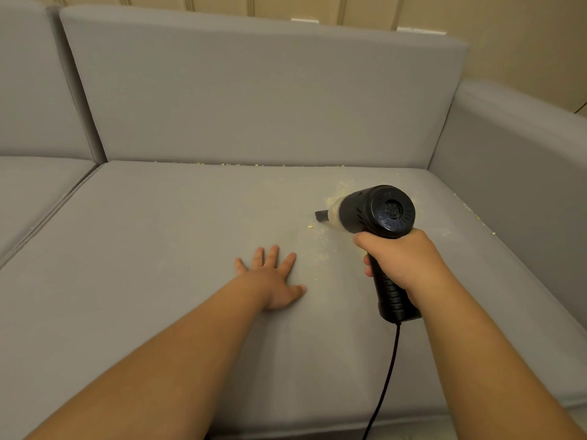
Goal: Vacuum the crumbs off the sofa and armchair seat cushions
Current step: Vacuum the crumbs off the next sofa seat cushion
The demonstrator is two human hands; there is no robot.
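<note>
Right hand [401,260] gripping black vacuum [379,217], nozzle among crumbs [322,231] on sofa cushion [158,249], left hand [273,281] flat, fingers [272,254] spread

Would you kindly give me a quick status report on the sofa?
Left hand flat on seat cushion. Right hand grips vacuum, nozzle by crumbs. More crumbs along the back seam. Nothing in the way.

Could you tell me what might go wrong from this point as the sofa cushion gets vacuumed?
The black handheld vacuum, gripped by the right hand, points left, so yellow crumbs along the grey armrest seam and under the back cushion could be missed. Its black cord trails over the grey seat cushion edge and might snag. The left hand, pressing flat, may grind fine crumbs into the fabric.
</note>
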